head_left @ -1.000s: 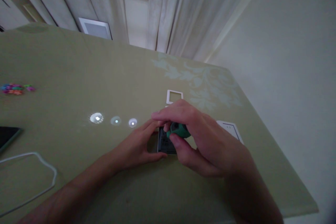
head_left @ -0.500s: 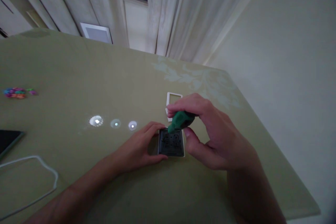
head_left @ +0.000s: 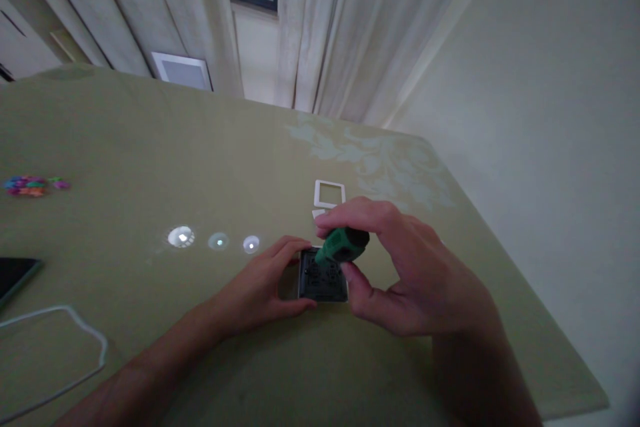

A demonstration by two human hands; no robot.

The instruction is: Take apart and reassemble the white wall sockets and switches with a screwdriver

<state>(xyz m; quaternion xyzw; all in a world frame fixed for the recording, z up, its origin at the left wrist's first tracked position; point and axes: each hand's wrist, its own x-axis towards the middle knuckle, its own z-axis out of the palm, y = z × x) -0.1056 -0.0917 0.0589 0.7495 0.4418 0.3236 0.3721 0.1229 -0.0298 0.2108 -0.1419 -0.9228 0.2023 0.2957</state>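
A small square wall socket module [head_left: 325, 288], dark on its upper face with a pale rim, lies on the table. Its left side is gripped between the thumb and fingers of my left hand [head_left: 265, 280]. My right hand [head_left: 405, 273] holds a screwdriver by its green and black handle [head_left: 343, 245], tilted over the module. The tip is too small to make out against the dark face. Just beyond my right fingers lies a white square frame [head_left: 317, 195], and a small white piece [head_left: 319, 213] sits between it and my hand, partly covered.
Colourful small pieces [head_left: 27, 185] lie in a cluster at the far left. A dark flat device [head_left: 17, 273] and a white cable [head_left: 103, 340] are at the left edge. A wall [head_left: 550, 180] borders the table on the right; curtains [head_left: 190, 7] hang behind it.
My right hand and the screwdriver have shifted slightly down and left over the module, and the handle leans differently. More of the white frame shows. The view has tilted slightly; my left hand keeps its hold.
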